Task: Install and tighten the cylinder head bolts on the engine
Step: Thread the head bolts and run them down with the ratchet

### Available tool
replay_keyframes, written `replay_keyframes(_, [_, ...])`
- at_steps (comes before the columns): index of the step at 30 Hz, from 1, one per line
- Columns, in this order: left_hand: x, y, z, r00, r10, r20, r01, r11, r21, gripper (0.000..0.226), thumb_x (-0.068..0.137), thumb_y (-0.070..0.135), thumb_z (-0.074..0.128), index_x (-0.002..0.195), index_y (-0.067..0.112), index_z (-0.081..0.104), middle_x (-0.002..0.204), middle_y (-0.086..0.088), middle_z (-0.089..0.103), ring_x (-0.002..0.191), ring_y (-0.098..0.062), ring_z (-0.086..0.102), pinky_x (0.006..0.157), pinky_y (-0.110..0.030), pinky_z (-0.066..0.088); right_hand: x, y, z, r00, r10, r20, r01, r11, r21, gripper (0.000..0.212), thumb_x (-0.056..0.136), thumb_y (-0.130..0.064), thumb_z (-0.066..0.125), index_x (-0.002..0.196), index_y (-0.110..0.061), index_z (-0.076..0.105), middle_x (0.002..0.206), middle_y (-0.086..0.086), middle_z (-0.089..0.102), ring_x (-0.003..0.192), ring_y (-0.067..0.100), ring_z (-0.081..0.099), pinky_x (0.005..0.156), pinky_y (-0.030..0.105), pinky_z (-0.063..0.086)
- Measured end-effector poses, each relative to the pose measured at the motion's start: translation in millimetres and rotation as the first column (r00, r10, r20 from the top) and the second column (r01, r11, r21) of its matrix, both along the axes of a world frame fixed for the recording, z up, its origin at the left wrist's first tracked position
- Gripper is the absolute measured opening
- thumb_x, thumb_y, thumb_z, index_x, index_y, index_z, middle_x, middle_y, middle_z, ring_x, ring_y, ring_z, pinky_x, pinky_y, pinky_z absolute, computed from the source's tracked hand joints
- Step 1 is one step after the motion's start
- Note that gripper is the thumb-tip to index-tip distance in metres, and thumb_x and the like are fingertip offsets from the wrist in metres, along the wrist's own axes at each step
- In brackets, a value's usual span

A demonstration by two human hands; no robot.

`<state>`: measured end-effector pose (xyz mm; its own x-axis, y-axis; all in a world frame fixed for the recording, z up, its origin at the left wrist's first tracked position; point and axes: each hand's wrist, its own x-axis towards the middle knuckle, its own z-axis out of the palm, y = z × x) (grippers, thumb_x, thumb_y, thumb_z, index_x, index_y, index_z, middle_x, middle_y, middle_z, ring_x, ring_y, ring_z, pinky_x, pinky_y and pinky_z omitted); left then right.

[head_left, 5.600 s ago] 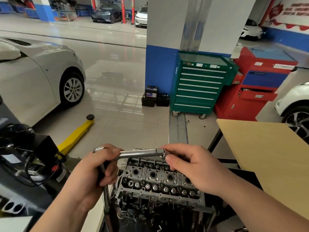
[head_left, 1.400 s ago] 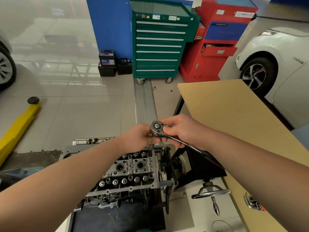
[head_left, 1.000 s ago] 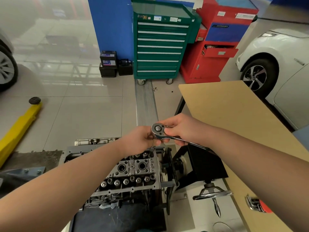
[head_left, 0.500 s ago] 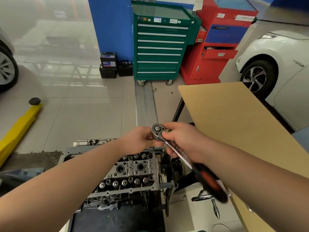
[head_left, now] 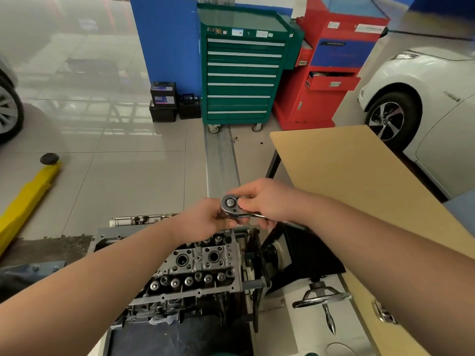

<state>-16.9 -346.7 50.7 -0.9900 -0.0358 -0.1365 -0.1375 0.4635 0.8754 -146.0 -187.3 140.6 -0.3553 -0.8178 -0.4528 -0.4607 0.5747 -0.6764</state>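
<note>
You hold one ratchet wrench (head_left: pixel 232 208) mid-frame over one cylinder head (head_left: pixel 198 268): left hand (head_left: pixel 203 222) cups its head, right hand (head_left: pixel 267 201) pinches the handle, which has swung back level since half a second ago.

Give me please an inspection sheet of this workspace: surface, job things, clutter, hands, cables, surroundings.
Surface: wooden table on the right, its visible top bare; tiled floor.
Job's things: cylinder head on the engine stand; ratchet wrench above its far right corner, an extension running down into the head.
Clutter: handwheel of the stand; metal latch at the table edge.
Hands: left hand steadies the ratchet head; right hand grips the handle.
Cables: nothing seen.
Surroundings: green tool cabinet, red tool cabinet, batteries, yellow lift arm, white car.
</note>
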Motion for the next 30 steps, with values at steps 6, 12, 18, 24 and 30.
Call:
replay_keyframes(6, [2.8, 8.7, 2.9, 0.999, -0.036, 0.035, 0.038, 0.998, -0.055, 0.024, 0.102, 0.02, 0.069, 0.102, 0.044, 0.069, 0.103, 0.033, 0.072, 0.105, 0.01, 0.066, 0.093, -0.008, 0.047, -17.8, -16.4, 22.3, 0.921, 0.354, -0.161, -0.325, 0.928, 0.184, 0.041, 0.108, -0.021, 0.05, 0.131, -0.051, 0.064, 0.094, -0.029, 0.069, 0.07, 0.011, 0.06, 0.076, 0.032, 0.052])
replay_keyframes(12, [4.0, 10.6, -1.7, 0.996, 0.081, 0.036, -0.081, 0.997, 0.003, 0.019, 0.102, 0.021, 0.069, 0.12, 0.026, 0.071, 0.112, 0.005, 0.078, 0.107, -0.018, 0.072, 0.104, -0.041, 0.055, -7.7, -14.5, 21.2, 0.958, 0.213, -0.19, -0.184, 0.97, 0.16, 0.038, 0.109, -0.022, 0.048, 0.138, -0.041, 0.062, 0.093, -0.021, 0.07, 0.075, 0.015, 0.059, 0.077, 0.037, 0.055])
replay_keyframes(18, [6.8, 35.9, -22.4, 0.94, 0.334, -0.063, -0.321, 0.933, 0.162, 0.014, 0.104, 0.022, 0.064, 0.113, 0.032, 0.066, 0.101, -0.008, 0.074, 0.095, -0.032, 0.07, 0.088, -0.05, 0.06, 39.5, 7.7, -9.5, 0.698, -0.587, 0.411, 0.634, 0.773, 0.027, 0.016, 0.107, -0.027, 0.055, 0.12, -0.019, 0.054, 0.097, 0.018, 0.074, 0.067, 0.021, 0.066, 0.056, 0.033, 0.055])
replay_keyframes(24, [2.6, 53.7, -29.0, 0.934, 0.355, -0.047, -0.333, 0.909, 0.249, 0.04, 0.105, 0.007, 0.049, 0.088, 0.04, 0.064, 0.073, 0.012, 0.068, 0.072, -0.009, 0.066, 0.074, -0.037, 0.057, 66.0, 7.1, -30.4, 0.495, -0.663, 0.561, 0.815, 0.578, -0.037, 0.017, 0.105, -0.028, 0.059, 0.119, -0.023, 0.051, 0.093, 0.023, 0.073, 0.066, 0.027, 0.068, 0.06, 0.038, 0.056])
replay_keyframes(30, [6.2, 43.4, -29.4, 0.935, 0.353, -0.041, -0.34, 0.922, 0.187, 0.031, 0.099, 0.001, 0.049, 0.099, 0.025, 0.067, 0.08, 0.012, 0.07, 0.089, -0.021, 0.07, 0.087, -0.048, 0.059, 52.4, 22.1, -20.8, 0.241, -0.435, 0.868, 0.725, 0.675, 0.137, 0.025, 0.108, -0.021, 0.047, 0.128, -0.016, 0.061, 0.092, 0.021, 0.069, 0.066, 0.026, 0.062, 0.054, 0.034, 0.049])
